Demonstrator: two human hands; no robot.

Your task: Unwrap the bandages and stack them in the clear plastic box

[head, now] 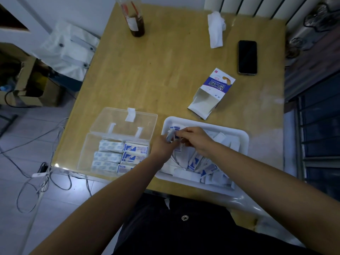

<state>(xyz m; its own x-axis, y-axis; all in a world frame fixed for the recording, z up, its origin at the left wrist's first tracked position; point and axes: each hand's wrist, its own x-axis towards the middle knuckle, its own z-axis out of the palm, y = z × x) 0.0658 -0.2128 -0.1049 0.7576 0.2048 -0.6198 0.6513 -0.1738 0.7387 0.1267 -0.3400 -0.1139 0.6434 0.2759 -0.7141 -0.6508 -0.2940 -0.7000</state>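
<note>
Tray (242, 137), white, is sitting at the table's (165, 61) near edge, holding a loose pile of blue-and-white packets (200, 166). Left hand (161, 147) and right hand (195, 138) are meeting over the tray's far left corner, fingers curled, both pinching one bandage (170, 135); how far it is unwrapped cannot be told. Box (86, 153), clear, is lying just left of the tray, its lid (117, 118) hinged open, holding stacks (119, 153) in two columns. Carton (211, 92), opened, is lying beyond the tray. Phone (247, 57), tissue (216, 30) and bottle (136, 21) are sitting farthest back.
</note>
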